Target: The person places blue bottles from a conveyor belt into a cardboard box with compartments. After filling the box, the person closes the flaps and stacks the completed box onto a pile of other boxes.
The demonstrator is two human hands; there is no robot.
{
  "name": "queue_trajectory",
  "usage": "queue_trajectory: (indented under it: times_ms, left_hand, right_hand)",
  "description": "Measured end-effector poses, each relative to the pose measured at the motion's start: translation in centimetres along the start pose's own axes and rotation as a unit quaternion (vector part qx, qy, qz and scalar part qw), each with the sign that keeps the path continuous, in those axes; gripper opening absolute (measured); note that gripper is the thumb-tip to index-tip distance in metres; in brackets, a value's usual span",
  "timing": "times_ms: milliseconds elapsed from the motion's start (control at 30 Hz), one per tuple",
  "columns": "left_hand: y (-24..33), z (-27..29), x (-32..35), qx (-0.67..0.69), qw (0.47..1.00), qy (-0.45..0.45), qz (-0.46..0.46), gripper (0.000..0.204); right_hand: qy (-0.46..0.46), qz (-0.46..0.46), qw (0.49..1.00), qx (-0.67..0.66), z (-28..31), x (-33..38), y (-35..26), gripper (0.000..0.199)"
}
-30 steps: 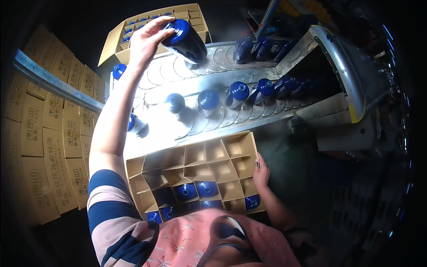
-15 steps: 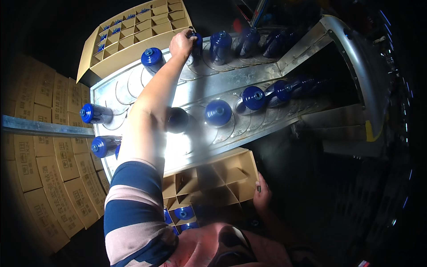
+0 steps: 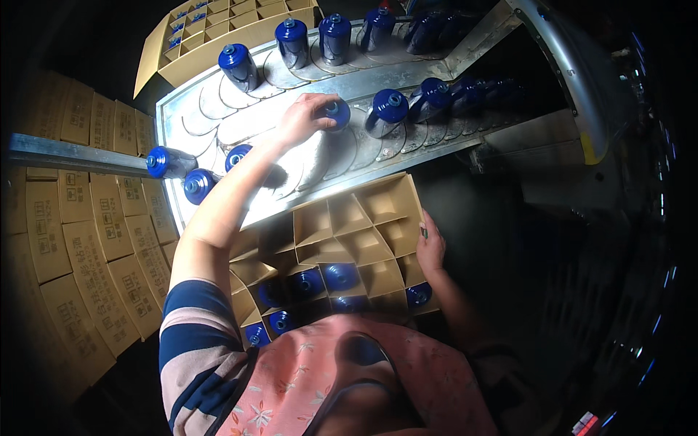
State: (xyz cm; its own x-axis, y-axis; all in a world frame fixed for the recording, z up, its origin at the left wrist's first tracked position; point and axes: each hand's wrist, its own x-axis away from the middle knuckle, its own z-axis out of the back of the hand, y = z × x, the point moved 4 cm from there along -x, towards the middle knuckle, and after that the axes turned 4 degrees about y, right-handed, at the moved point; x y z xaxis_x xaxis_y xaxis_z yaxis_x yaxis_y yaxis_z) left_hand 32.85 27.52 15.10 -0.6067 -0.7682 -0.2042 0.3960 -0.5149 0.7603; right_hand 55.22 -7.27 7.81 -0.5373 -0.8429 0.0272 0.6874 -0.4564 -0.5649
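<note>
Left hand (image 3: 304, 118): one, reaching up to centre frame, fingers curling closed around the top of a blue bottle (image 3: 336, 114) that is standing on the metal conveyor (image 3: 218, 109).

Right hand (image 3: 430, 247): one, lying at the right edge of the divided carton (image 3: 349, 232) in mid-frame, fingers bent lightly over its cardboard wall, gripping nothing else.

Blue bottles on the conveyor: three standing in a row along the top (image 3: 293, 42), more crowding into the dark at upper right (number not clear); two or three beside the held one (image 3: 389, 109); three lying or tipping at the left bend (image 3: 198, 185).

Blue bottles in the carton: about six caps showing in the lower cells (image 3: 340, 276), the upper cells standing open.

Second divided carton (image 3: 218, 22): one, sitting at upper left beyond the conveyor.

Flat printed cartons (image 3: 80, 240): one stack, running down the left side.

Metal rail (image 3: 65, 152): one, crossing over the stack at left.

Striped sleeve (image 3: 190, 320) and floral apron (image 3: 320, 385) are partly covering the carton's near edge.
</note>
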Motion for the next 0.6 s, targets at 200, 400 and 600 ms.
queue_trajectory:
  times_ms: [200,400,600]
  left_hand:
    - [0.1,-3.4,0.7,0.006,0.999,0.036,0.034,0.037]
    - [5.6,-5.0,0.8,-0.006,0.998,0.065,0.024,0.04]
    - [4.7,1.1,16.7,0.172,0.969,0.16,0.08,0.027]
  right_hand:
    - [-0.008,-0.005,0.999,0.032,0.2,2.0,0.7,0.062]
    - [-0.026,-0.03,0.999,0.028,1.0,1.8,1.7,0.059]
    - [0.08,0.112,0.977,-0.163,3.2,3.0,-0.8,0.038]
